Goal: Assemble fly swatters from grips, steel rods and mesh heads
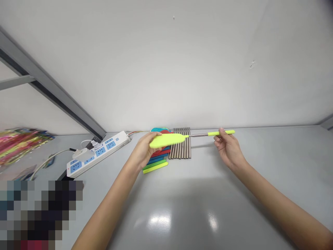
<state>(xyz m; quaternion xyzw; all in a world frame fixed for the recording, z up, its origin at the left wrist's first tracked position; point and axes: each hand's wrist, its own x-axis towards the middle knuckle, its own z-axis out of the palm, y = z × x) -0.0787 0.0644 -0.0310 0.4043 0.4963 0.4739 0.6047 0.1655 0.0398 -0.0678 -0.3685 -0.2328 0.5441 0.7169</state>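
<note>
A neon yellow fly swatter with a metal rod is stretched level between my hands above the table. My left hand (144, 148) is closed around its yellow head (168, 139), which is seen nearly edge-on. The thin metal rod (199, 135) runs from the head's neck to the yellow handle (213, 133). The fingers of my right hand (229, 150) pinch that handle near its end. Behind and below the head lie red and teal mesh swatter heads (160, 130), partly hidden by my left hand. Beside them is a row of metal rods (180, 152).
Blue, green and yellow handles (155, 167) lie by the rods. A white power strip (100, 152) with plugs and cables stands at left. Colourful plastic-wrapped items (20, 142) are farther left. A pale wall (197, 69) rises behind the table.
</note>
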